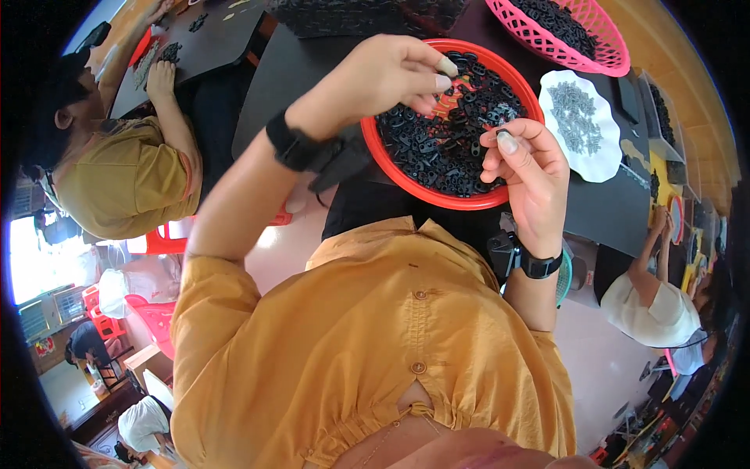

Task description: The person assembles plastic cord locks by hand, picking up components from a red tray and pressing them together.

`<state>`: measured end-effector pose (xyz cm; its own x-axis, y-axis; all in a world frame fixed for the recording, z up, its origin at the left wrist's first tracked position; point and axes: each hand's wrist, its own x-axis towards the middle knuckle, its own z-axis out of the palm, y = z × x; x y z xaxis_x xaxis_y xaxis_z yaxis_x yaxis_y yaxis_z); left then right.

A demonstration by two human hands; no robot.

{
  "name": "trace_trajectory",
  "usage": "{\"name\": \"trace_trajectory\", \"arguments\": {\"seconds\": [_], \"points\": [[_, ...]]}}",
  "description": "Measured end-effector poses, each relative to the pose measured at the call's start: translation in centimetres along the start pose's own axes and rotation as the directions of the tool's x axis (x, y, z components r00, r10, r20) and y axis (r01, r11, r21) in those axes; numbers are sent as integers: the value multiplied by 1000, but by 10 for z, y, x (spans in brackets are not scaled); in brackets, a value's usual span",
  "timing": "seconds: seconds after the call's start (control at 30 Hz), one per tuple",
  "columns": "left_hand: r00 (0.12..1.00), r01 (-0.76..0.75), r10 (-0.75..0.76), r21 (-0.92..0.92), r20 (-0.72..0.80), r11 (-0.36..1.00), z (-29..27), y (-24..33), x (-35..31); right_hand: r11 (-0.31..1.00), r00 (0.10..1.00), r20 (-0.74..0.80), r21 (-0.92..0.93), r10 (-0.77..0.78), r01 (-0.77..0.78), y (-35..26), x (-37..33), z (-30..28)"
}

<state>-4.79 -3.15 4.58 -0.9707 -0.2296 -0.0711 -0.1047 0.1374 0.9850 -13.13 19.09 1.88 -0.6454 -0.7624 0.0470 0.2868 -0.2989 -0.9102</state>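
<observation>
A red round basin (469, 205) stands in front of me, filled with many small black plastic pieces (437, 168). Over its far left part is my left hand (391, 74), thumb and index fingertips drawn together; whatever lies between them is too small to make out. At the basin's right side my right hand (535, 168) pinches a small black plastic piece (501, 133) between thumb and index finger. Most of that piece is hidden by the fingertips.
A white wavy-edged dish (601, 160) of small clear pieces sits right of the basin. Beyond it stands a pink lattice basket (613, 59) of black pieces. A black bundle (367, 16) lies at the back. People work at the left (125, 180) and right (656, 305).
</observation>
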Motion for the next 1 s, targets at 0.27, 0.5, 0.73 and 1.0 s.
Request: {"name": "trace_trajectory", "arguments": {"seconds": [0.27,0.5,0.73,1.0], "points": [[999,-3,-20,-459,-45,888,29,-12,-35,999,999,8,-25,-38,38,0,6,14],[993,-42,-22,-523,-117,851,49,-15,-43,995,994,-68,50,-82,86,6,9,24],[990,-108,81,-246,-116,963,45,-11,-41,996,996,-47,-47,-79,76,5,19,26],[983,-132,108,-163,-148,978,31,-10,-41,961,997,43,-266,-69,78,4,21,27]]}}
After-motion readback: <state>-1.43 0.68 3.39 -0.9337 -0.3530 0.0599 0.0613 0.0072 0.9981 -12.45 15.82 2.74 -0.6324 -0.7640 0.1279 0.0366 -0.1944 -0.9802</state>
